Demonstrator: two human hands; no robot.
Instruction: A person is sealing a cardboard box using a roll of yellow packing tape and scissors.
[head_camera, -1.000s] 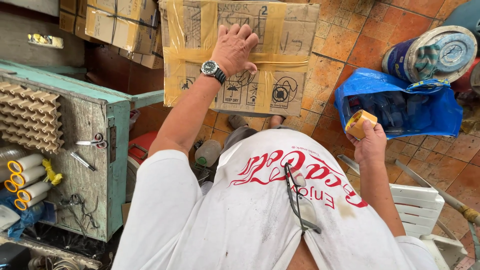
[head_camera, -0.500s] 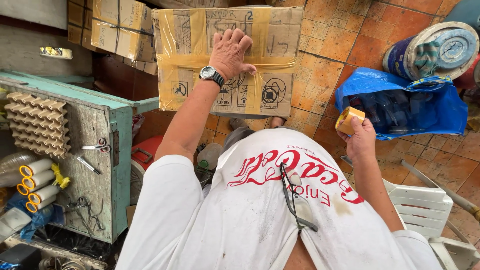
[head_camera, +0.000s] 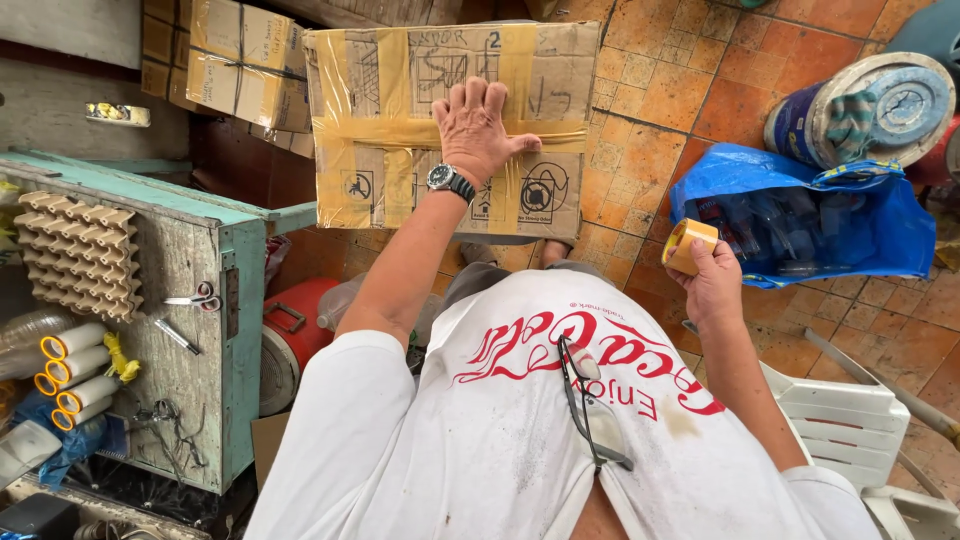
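Taped cardboard box (head_camera: 440, 125) at twelve o'clock, stood against the tiled floor (head_camera: 660, 130), yellow tape bands crossing its face; blue bag (head_camera: 800, 200) at two o'clock, green workbench (head_camera: 180, 260) with egg tray (head_camera: 85, 255) and scissors (head_camera: 195, 298) at nine. Left hand (head_camera: 480, 130) spread flat, fingers open, pressed on the box's middle band, apparently to steady the box and seat the tape; grips nothing. Right hand (head_camera: 712, 285) at three o'clock, fingers closed round a yellow tape roll (head_camera: 688, 245), held clear of the box.
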